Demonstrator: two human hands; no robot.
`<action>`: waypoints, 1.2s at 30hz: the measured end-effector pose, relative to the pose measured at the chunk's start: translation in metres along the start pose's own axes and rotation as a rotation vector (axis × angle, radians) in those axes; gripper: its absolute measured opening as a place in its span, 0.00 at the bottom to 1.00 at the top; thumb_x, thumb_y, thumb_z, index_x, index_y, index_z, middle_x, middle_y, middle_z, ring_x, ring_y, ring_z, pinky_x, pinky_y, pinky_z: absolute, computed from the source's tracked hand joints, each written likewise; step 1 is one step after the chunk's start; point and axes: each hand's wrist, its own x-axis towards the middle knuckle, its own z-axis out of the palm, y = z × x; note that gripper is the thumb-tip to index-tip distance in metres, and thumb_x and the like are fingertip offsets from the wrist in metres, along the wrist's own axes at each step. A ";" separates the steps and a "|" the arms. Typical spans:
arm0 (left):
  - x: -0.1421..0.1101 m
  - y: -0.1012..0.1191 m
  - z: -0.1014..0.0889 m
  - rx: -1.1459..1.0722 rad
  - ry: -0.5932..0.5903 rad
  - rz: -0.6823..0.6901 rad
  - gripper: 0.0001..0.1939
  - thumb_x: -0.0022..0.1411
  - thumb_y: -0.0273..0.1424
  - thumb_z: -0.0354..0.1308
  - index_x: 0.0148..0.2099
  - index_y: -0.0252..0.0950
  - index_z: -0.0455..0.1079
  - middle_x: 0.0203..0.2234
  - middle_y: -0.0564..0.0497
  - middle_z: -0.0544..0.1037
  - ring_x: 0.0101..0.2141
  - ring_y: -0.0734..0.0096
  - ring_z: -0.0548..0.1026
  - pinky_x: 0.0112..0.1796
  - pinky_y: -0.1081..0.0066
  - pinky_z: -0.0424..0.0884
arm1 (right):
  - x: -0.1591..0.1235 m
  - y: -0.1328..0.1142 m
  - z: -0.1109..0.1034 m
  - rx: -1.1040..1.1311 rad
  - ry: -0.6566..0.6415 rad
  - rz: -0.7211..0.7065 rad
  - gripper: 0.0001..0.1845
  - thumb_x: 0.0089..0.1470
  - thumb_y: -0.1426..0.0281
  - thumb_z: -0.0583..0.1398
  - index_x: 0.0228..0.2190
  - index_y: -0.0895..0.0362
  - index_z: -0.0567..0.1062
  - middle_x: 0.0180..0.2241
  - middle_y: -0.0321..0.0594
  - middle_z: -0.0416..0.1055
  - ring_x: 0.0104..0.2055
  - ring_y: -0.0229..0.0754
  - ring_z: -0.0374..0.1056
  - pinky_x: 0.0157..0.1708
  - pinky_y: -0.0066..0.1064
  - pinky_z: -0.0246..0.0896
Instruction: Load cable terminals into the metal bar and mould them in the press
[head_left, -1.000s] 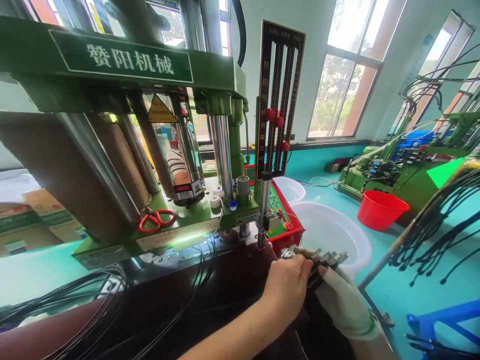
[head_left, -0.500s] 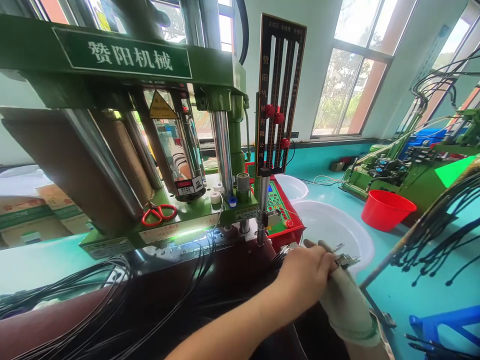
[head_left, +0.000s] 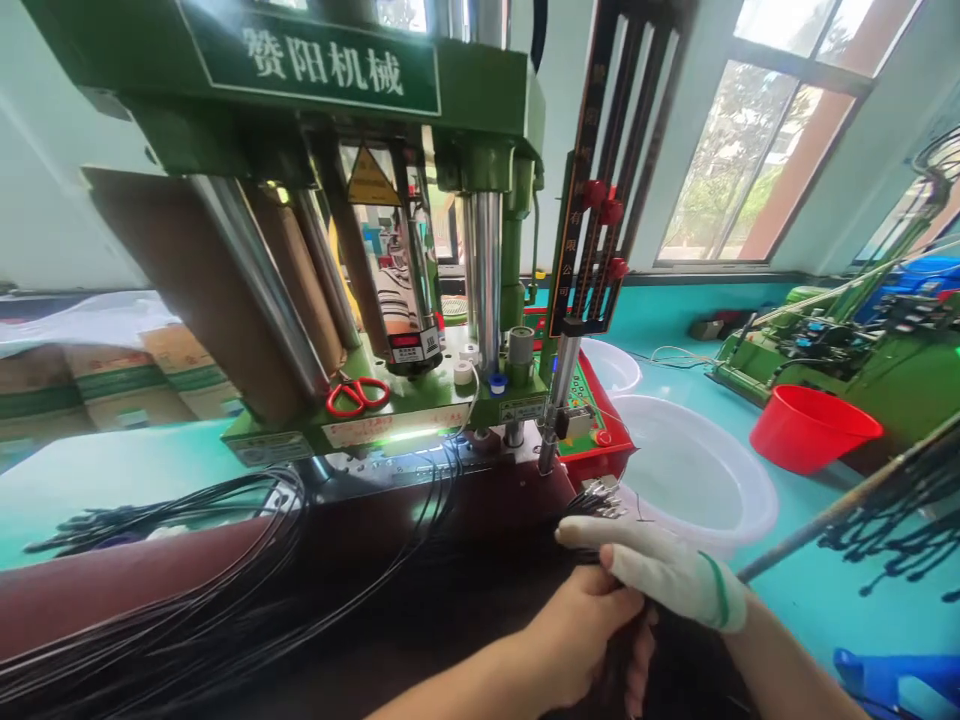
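My bare left hand is closed, fingers curled round what look like black cables, in front of the dark table edge at lower right. Over it lies my right hand in a white glove with bare fingertips, its fingers stretched out to the left and nothing visible gripped in them. Just beyond the glove, a cluster of silvery metal connectors on black leads rests by the control panel. More black cables sweep across the left of the table.
A green press stands ahead, with red-handled scissors on its bed. The red-edged control panel is to its right. Beyond are a white tub and a red bucket. Cables hang from a pole at right.
My view has shifted so the press appears further right. My hands have drawn lower and nearer; the gloved hand has turned over the bare one, and the metal parts seen at my fingers no longer show there.
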 end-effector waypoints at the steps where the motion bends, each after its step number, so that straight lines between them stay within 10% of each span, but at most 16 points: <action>1: -0.002 -0.006 -0.006 -0.022 0.022 0.007 0.20 0.44 0.46 0.58 0.29 0.33 0.61 0.11 0.57 0.64 0.09 0.78 0.61 0.08 0.76 0.59 | 0.004 0.001 0.008 -0.045 -0.025 -0.011 0.19 0.55 0.64 0.52 0.47 0.53 0.70 0.48 0.43 0.68 0.51 0.49 0.62 0.51 0.45 0.54; 6: -0.014 -0.027 -0.043 -0.032 0.201 0.127 0.25 0.46 0.52 0.54 0.30 0.33 0.60 0.11 0.60 0.62 0.08 0.81 0.58 0.08 0.78 0.57 | 0.036 0.015 0.043 -0.050 -0.200 -0.047 0.21 0.57 0.63 0.49 0.49 0.57 0.68 0.48 0.45 0.68 0.50 0.46 0.64 0.49 0.39 0.59; 11: -0.035 -0.014 -0.081 -0.077 0.493 0.284 0.23 0.46 0.51 0.55 0.29 0.36 0.56 0.09 0.65 0.56 0.08 0.85 0.53 0.08 0.80 0.56 | 0.116 0.043 0.054 -0.587 0.151 0.037 0.20 0.58 0.70 0.46 0.49 0.60 0.66 0.49 0.47 0.66 0.52 0.44 0.61 0.52 0.38 0.54; 19: -0.058 -0.022 -0.104 -0.083 0.521 0.341 0.20 0.51 0.48 0.53 0.30 0.36 0.56 0.11 0.64 0.56 0.09 0.85 0.53 0.09 0.80 0.57 | 0.194 0.076 0.071 -0.883 0.101 0.190 0.18 0.47 0.81 0.53 0.43 0.65 0.66 0.45 0.52 0.65 0.51 0.52 0.58 0.50 0.50 0.48; 26: -0.057 -0.020 -0.104 -0.059 0.527 0.368 0.20 0.51 0.49 0.53 0.30 0.36 0.56 0.11 0.64 0.55 0.09 0.85 0.53 0.09 0.81 0.55 | 0.157 0.050 0.064 -0.703 -0.140 0.315 0.09 0.40 0.76 0.55 0.29 0.58 0.65 0.26 0.39 0.67 0.30 0.42 0.66 0.31 0.34 0.60; 30: -0.060 -0.018 -0.103 -0.084 0.529 0.380 0.22 0.50 0.51 0.52 0.32 0.36 0.57 0.11 0.64 0.55 0.10 0.85 0.51 0.09 0.81 0.55 | 0.092 0.040 0.067 -0.439 -0.150 0.480 0.04 0.47 0.71 0.47 0.29 0.56 0.59 0.20 0.30 0.61 0.11 0.30 0.52 0.10 0.25 0.50; 36: -0.051 -0.020 -0.095 0.113 0.522 0.284 0.20 0.49 0.48 0.55 0.32 0.36 0.58 0.10 0.66 0.53 0.08 0.85 0.51 0.08 0.81 0.51 | 0.026 0.052 0.102 0.520 0.269 0.430 0.17 0.54 0.55 0.48 0.36 0.56 0.59 0.16 0.24 0.56 0.07 0.24 0.41 0.04 0.17 0.37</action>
